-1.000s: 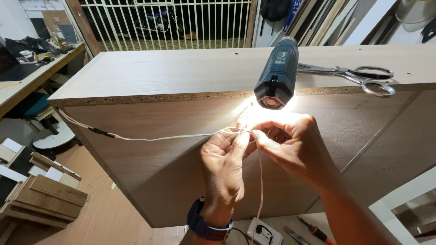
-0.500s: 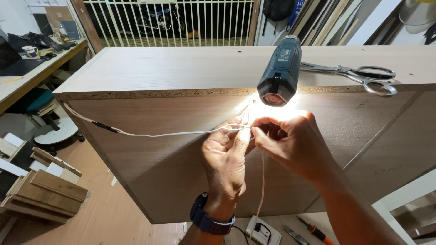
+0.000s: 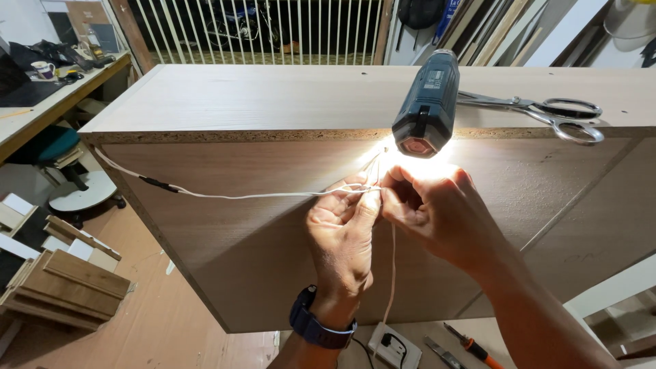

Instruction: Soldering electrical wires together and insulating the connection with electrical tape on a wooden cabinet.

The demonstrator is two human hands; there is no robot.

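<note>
My left hand [image 3: 342, 232] and my right hand [image 3: 437, 212] meet fingertip to fingertip just below a dark teal power tool [image 3: 427, 102] that lies on top of a wooden cabinet [image 3: 260, 102]. Both hands pinch thin white wires [image 3: 260, 196] at a bright spot of light under the tool's nose. One wire runs left along the cabinet's front face to a black joint [image 3: 158, 184]. Another strand hangs down between my wrists. A dark watch [image 3: 316, 326] is on my left wrist.
Metal scissors [image 3: 547, 113] lie on the cabinet top right of the tool. A white power strip [image 3: 389, 345] and an orange-handled screwdriver [image 3: 471, 345] lie on the floor below. Stacked wood pieces [image 3: 61, 287] sit at lower left. A workbench [image 3: 48, 96] stands at far left.
The view has shifted slightly. My hands stay at the same spot on the wires, with only small finger movements.
</note>
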